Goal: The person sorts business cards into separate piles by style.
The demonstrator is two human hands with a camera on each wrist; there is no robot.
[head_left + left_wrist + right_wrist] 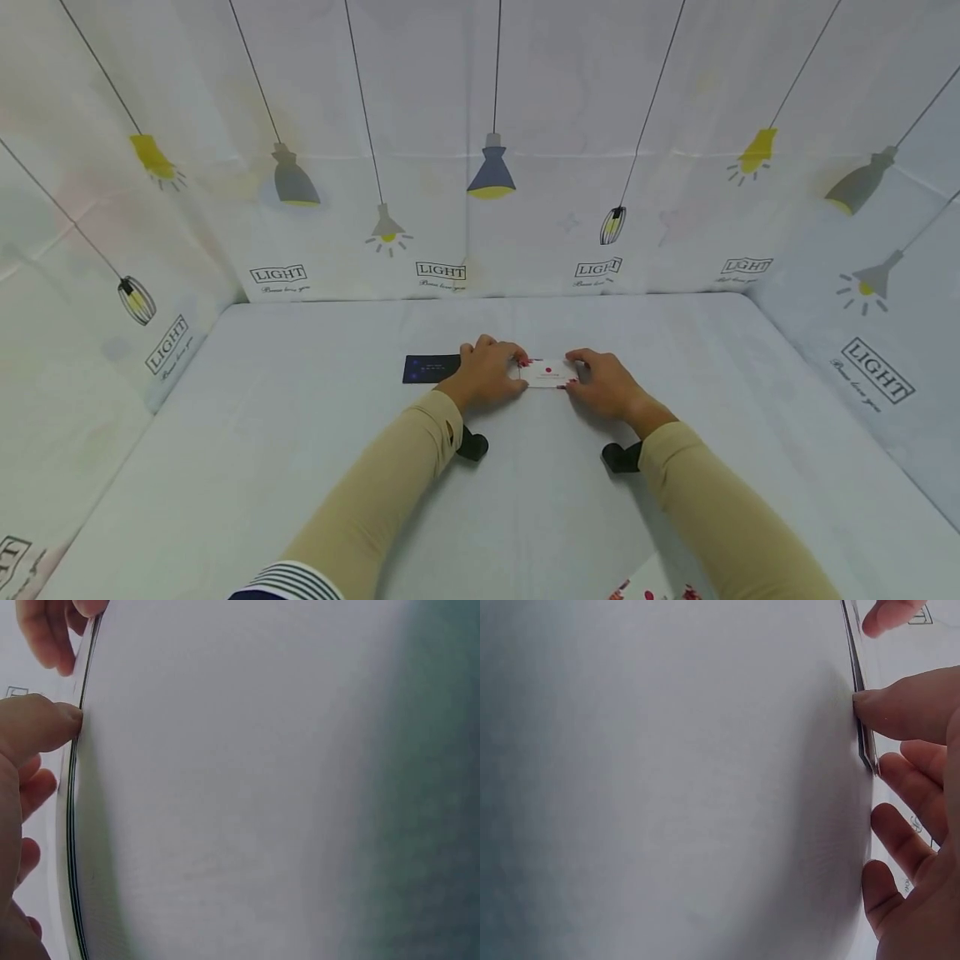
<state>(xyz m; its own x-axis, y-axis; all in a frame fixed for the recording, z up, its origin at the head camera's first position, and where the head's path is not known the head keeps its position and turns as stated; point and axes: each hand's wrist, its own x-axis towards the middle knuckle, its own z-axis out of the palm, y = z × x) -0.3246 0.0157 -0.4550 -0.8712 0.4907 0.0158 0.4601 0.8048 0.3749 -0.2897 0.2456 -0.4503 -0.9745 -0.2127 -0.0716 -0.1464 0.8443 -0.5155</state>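
A small white card (547, 375) with a red dot and red flower corners lies on the white-covered table. My left hand (489, 375) pinches its left end between thumb and fingers. From the other side, my right hand (609, 387) holds the right end the same way. In the left wrist view the left thumb (52, 724) presses against thin, dark-lined edges. The right thumb (900, 705) touches a similar thin edge in the right wrist view. A dark blue card (429, 369) lies flat to the left, partly hidden behind my left hand.
Another white card (647, 583) with red flowers lies near the front, partly cut off by the frame and beside the right sleeve. A white cloth wall (540, 225) printed with lamps stands behind the table. Black wrist mounts (472, 445) sit under both forearms.
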